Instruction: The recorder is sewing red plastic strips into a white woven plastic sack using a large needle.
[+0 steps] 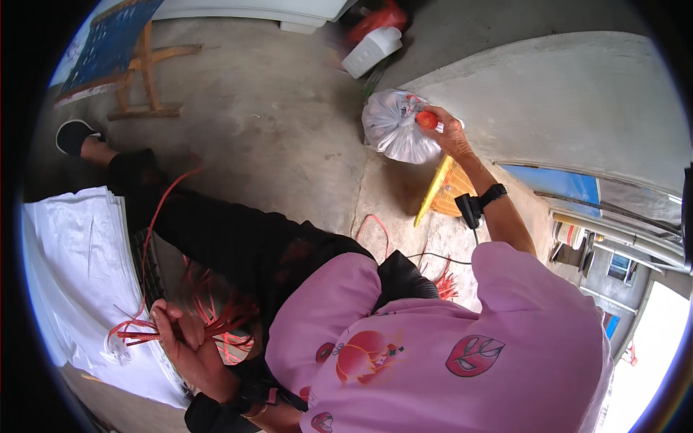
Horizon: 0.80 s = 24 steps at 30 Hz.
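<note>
My left hand, at the lower left, is closed around a bundle of thin red cords. One loose red strand rises from beside this hand and curves up over my dark trouser leg. My right hand reaches out at the upper right, its fingers closed on a small round red object whose exact kind I cannot make out. That object is right against a tied, translucent plastic bag on the floor. Just left of my left hand lies a stack of white sheets or sacks.
A yellow-edged, ribbed tan object stands below the bag. More red strands lie near my right side. Farther off are a white plastic jug, a red bag and a blue chair with a wooden frame. A pale wall rises at the right.
</note>
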{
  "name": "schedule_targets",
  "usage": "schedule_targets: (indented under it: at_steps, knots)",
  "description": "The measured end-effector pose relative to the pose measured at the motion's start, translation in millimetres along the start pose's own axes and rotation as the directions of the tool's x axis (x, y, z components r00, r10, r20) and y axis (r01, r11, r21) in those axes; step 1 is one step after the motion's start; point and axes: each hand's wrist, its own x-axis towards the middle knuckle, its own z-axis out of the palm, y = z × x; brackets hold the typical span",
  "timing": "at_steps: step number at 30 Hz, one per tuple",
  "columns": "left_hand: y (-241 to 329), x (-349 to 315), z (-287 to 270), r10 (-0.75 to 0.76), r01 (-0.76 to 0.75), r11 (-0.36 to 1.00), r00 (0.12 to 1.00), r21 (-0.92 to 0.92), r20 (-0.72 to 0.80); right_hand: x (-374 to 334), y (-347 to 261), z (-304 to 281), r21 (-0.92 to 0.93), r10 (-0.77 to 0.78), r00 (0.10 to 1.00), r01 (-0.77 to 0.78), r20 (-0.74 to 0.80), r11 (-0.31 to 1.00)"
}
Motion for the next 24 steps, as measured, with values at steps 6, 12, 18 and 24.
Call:
schedule_targets:
  at_steps: [6,12,18,24]
  knots:
    - [-4,3,-1,-0.037,0.035,0.997,0.999,-0.071,-0.026,3,-19,-13,-0.279,-0.043,0.999,0.045,0.015,0.959]
    - [12,-10,-17,-0.002,0.000,1.000,0.996,-0.018,-0.085,20,-89,0,-0.270,-0.190,0.972,0.148,-0.139,0.951]
    - [-6,1,0,0.039,-0.003,0.990,0.968,0.141,-0.248,29,-232,77,0.228,-0.371,0.849,0.303,0.376,0.925]
    - [17,-55,-19,0.180,-0.135,0.980,0.916,0.146,-0.359,29,-459,194,0.510,-0.859,0.350,0.696,0.374,0.506]
